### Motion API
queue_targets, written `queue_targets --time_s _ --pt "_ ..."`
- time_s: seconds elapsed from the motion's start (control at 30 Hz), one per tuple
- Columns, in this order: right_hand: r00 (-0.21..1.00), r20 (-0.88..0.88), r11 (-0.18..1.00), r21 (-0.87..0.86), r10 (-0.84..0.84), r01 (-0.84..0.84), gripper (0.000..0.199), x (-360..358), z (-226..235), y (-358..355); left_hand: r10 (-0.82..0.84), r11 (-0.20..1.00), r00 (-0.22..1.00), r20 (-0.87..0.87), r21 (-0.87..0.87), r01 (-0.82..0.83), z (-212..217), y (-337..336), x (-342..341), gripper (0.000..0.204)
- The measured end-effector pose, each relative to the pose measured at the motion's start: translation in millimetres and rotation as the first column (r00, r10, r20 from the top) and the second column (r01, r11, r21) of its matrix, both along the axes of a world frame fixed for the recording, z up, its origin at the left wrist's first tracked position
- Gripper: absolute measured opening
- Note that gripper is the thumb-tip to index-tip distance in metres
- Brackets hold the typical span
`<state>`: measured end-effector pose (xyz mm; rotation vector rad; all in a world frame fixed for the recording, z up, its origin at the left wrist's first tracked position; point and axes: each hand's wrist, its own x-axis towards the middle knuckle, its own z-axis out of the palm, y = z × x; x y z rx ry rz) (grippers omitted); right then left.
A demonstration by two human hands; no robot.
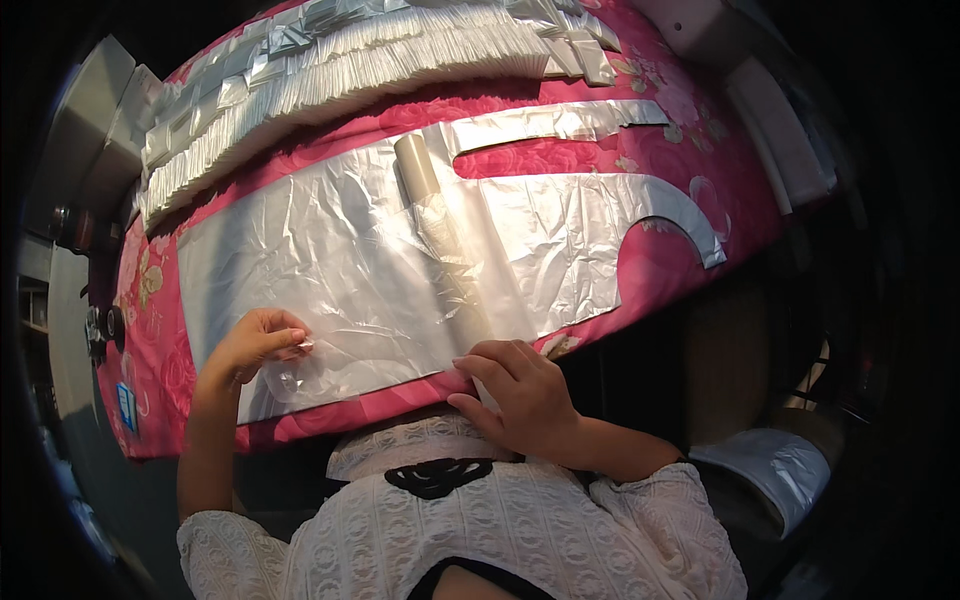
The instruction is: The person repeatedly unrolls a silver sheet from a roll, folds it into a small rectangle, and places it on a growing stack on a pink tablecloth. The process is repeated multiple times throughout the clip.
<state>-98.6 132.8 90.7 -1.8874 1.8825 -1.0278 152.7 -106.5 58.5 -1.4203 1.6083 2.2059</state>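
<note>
A white plastic sheet (310,230) with a silvery sheen lies wrinkled on the table. Its right part has a long slot and a curved cut-out, like a plastic apron. Across it rests a pale beige tube (418,170), partly covered by clear film (430,225). My left hand (262,345) is closed in a pinch on a crumpled piece of clear film (290,382) over the sheet's near left corner. At the table's near edge, my right hand (520,395) has thumb and fingers apart, resting by the near end of the tube and film, which it partly hides.
A pink floral cloth (700,190) covers the table. Long rows of folded white plastic pieces (350,65) line its far side. Grey-white boxes (85,130) stand at the left. A blue packet (126,406) lies at the left edge, and a silvery covered seat (770,470) is at the lower right.
</note>
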Motion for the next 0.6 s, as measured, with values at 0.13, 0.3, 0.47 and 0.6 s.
queue_targets --time_s 0.13,0.3,0.47,0.6 --pt "0.971 -0.174 0.826 0.513 -0.165 0.232 0.051 -11.7 -10.1 20.1 0.012 0.998 0.997 0.082 -0.056 -0.007 -5.2 -33.5 55.0 0.015" --pt "0.980 0.098 0.756 0.651 -0.173 0.069 0.044 -1.3 -38.9 29.6 0.043 0.994 0.986 0.162 -0.109 -0.025 -3.4 -57.0 79.7 0.015" --pt "0.977 0.119 0.702 0.711 -0.180 0.043 0.037 -0.9 -37.9 25.1 0.105 0.590 0.899 0.426 -0.754 0.288 4.5 -59.6 99.1 0.023" --pt "0.946 0.213 0.731 0.682 -0.245 0.036 0.041 -3.4 -32.6 26.6 0.020 0.123 0.992 0.124 -0.985 0.121 23.1 14.7 -14.1 0.033"
